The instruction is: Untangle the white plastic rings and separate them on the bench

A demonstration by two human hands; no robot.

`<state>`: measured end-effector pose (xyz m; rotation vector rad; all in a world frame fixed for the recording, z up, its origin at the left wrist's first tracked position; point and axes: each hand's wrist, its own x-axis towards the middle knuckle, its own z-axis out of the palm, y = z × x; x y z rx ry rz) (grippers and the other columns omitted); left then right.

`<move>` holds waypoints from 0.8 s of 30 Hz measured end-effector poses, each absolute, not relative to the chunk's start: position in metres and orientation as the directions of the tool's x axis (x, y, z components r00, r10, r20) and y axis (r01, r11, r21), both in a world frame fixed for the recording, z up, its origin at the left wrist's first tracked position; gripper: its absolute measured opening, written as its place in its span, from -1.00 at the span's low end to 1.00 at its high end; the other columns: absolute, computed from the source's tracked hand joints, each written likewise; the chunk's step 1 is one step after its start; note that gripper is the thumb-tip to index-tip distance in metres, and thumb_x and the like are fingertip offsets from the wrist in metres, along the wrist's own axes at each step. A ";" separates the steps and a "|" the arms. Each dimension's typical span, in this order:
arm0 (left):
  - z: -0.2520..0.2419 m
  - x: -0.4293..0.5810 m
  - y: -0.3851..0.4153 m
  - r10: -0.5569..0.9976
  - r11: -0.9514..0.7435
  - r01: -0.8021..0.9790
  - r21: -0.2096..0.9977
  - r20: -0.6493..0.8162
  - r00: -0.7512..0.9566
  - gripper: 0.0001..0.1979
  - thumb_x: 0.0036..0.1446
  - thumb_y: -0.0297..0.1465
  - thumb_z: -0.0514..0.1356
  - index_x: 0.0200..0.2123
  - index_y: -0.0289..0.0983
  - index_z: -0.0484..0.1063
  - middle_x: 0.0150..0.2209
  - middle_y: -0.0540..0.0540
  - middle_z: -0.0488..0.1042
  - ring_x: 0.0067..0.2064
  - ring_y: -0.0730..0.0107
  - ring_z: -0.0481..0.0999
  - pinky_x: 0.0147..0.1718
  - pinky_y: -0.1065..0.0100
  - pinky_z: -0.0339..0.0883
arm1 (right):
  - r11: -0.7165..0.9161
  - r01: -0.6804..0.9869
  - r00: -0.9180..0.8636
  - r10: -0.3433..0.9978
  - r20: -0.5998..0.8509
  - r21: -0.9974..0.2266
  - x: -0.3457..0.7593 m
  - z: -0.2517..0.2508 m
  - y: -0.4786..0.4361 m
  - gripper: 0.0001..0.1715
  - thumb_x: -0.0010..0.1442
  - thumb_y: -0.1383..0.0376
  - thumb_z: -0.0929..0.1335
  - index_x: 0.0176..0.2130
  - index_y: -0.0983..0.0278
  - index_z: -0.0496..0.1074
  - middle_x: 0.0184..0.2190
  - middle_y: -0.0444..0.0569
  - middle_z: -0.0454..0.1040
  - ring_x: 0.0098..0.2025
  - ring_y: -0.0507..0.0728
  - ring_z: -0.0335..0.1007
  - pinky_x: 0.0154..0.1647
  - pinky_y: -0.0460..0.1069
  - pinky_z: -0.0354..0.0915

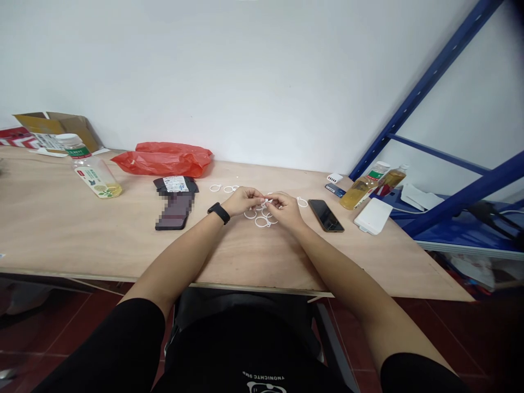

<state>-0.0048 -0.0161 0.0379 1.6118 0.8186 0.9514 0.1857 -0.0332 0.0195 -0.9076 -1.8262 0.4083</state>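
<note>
My left hand (244, 200) and my right hand (284, 209) meet over the middle of the wooden table, fingertips pinched close together. Between them is a small white plastic ring (265, 202), partly covered by the fingers. Several more white rings with small tabs lie around: one ring (262, 222) just below the hands, another ring (302, 202) right of my right hand, and one ring (215, 188) farther left. A black watch (219, 213) is on my left wrist.
Left lie a red plastic bag (164, 159), a dark packet (175, 202) and a tilted drink bottle (96, 174). On the right are a phone (326, 215), a white power bank (373, 216), another bottle (364, 186) and a blue metal frame (426, 93). A cardboard box (76, 128) stands far left.
</note>
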 end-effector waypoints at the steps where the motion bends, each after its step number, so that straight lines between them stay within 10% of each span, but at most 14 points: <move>1: 0.039 -0.004 -0.017 0.877 -0.220 0.046 0.975 0.177 0.446 -0.70 -0.03 -0.25 0.38 -0.37 -0.40 0.49 -0.56 0.02 0.40 -0.56 0.59 0.34 -0.59 0.51 0.17 | 0.668 0.396 -0.209 0.733 0.647 -0.630 0.186 0.020 -0.034 -0.78 0.10 0.29 0.37 -0.22 0.24 0.57 -0.32 -0.02 0.54 -0.44 0.02 0.38 -0.42 -0.05 0.33; 15: 0.031 0.014 -0.024 0.865 -0.171 0.031 0.985 0.135 0.483 -0.77 0.09 -0.34 0.32 -0.38 -0.36 0.37 -0.59 0.02 0.42 -0.57 0.55 0.40 -0.58 0.53 0.19 | 0.642 0.479 -0.078 0.711 0.699 -0.599 0.182 0.023 -0.035 -0.87 -0.03 0.39 0.30 -0.51 0.23 0.45 -0.48 -0.06 0.48 -0.43 0.08 0.37 -0.41 -0.02 0.29; 24: 0.013 0.004 -0.005 0.914 -0.361 0.313 0.878 0.266 0.307 -0.81 0.19 -0.33 0.17 -0.22 -0.33 0.47 -0.32 -0.08 0.54 -0.50 0.49 0.44 -0.47 0.41 0.33 | 0.515 0.580 -0.099 0.813 0.573 -0.631 0.184 0.013 -0.023 -0.71 0.03 0.38 0.28 -0.30 0.24 0.57 -0.36 -0.05 0.57 -0.37 0.10 0.43 -0.28 0.01 0.35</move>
